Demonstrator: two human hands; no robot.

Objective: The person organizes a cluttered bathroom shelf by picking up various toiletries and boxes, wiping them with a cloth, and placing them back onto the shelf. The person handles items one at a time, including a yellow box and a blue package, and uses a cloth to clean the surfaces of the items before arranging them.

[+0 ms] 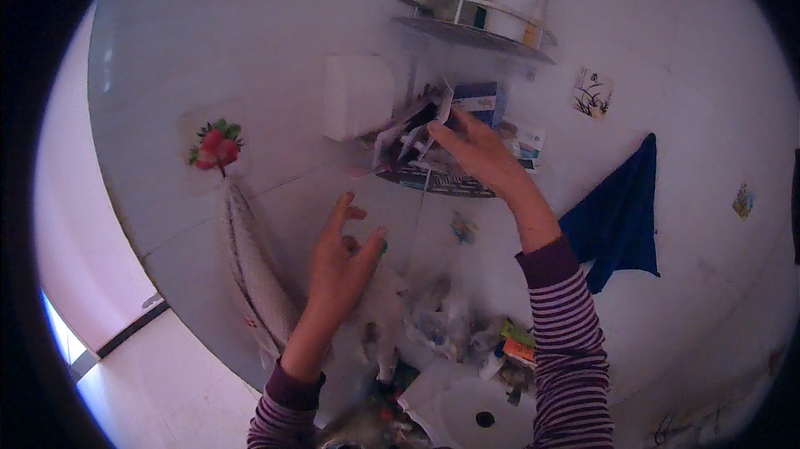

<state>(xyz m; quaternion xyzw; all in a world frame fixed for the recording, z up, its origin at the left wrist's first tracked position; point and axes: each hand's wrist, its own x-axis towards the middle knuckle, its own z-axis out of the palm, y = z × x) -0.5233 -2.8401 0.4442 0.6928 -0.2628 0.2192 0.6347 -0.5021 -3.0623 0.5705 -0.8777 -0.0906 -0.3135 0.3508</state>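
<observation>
Where right hand (pixel 475 149) reaches, packets (pixel 412 137) blurred.

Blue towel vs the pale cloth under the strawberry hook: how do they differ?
The blue towel is dark, plain blue and hangs spread in a broad drape at the right of the wall. The pale cloth is whitish with a woven texture and hangs bunched in a long narrow strip below the strawberry hook on the left. Both hang on the same white tiled wall, untouched by either hand.
</observation>
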